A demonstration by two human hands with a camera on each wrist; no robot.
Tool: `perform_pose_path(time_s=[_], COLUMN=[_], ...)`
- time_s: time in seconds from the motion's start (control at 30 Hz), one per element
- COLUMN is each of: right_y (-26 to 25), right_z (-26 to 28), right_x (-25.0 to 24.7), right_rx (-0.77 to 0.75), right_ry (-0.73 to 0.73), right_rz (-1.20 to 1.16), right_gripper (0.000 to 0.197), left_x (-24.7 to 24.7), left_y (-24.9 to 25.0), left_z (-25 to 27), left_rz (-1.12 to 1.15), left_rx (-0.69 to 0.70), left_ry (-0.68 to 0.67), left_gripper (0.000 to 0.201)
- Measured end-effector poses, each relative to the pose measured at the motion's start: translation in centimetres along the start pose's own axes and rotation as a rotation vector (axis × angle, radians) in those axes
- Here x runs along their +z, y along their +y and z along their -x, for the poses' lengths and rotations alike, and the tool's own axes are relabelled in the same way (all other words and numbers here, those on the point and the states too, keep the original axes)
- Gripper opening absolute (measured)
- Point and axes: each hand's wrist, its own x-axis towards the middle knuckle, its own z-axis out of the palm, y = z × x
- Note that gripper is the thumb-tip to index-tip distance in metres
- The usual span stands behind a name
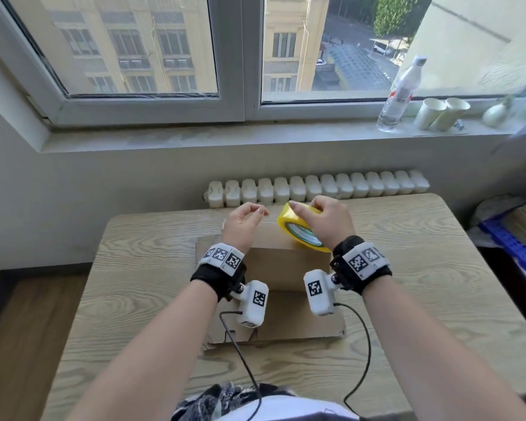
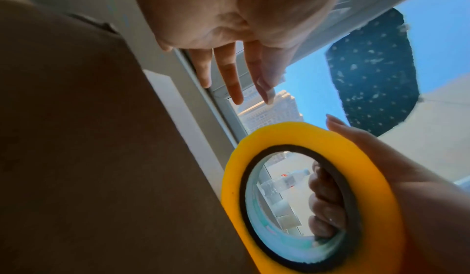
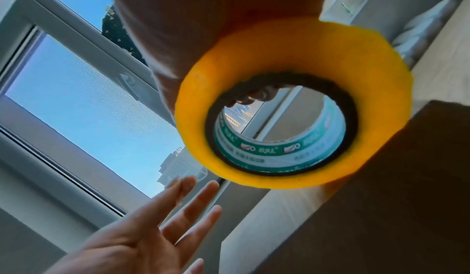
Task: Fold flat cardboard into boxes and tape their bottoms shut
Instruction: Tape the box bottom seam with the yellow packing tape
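A brown cardboard box [image 1: 286, 268] stands on the wooden table [image 1: 413, 287], with flaps spread flat toward me. My right hand [image 1: 319, 218] grips a yellow tape roll [image 1: 287, 221] over the box's far top edge. In the left wrist view its fingers [image 2: 323, 204] reach through the core of the tape roll [image 2: 292, 135]. My left hand [image 1: 251, 214] hovers just left of the roll, fingers loose and holding nothing. The fingers of my left hand [image 2: 236, 77] are straight in the left wrist view. The right wrist view shows the tape roll [image 3: 195, 121], my open left hand [image 3: 152, 228] and the dark cardboard [image 3: 381, 208].
A white radiator [image 1: 316, 189] runs behind the table's far edge. On the windowsill at the right stand a water bottle [image 1: 401, 95] and two paper cups [image 1: 441, 112]. A blue rack [image 1: 510, 241] sits to the right of the table.
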Motion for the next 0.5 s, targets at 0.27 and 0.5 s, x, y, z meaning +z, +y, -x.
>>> perform_pose_path(time_s=[0.27,0.5], right_y=[-1.8,-3.8], right_z=[1.2,1.4], right_x=[1.1,1.6], right_rx=[-0.165,-0.351], right_ry=[-0.044,0.057], right_rz=[0.302,0.581], right_gripper=[0.05,0.062], left_x=[-0.7,-0.3], left_y=[-2.7,-3.9], left_z=[0.5,1.0], left_rz=[0.192,0.198], left_rx=[-0.111,-0.107], left_ry=[-0.015,-0.076], left_gripper=[0.024,0.027])
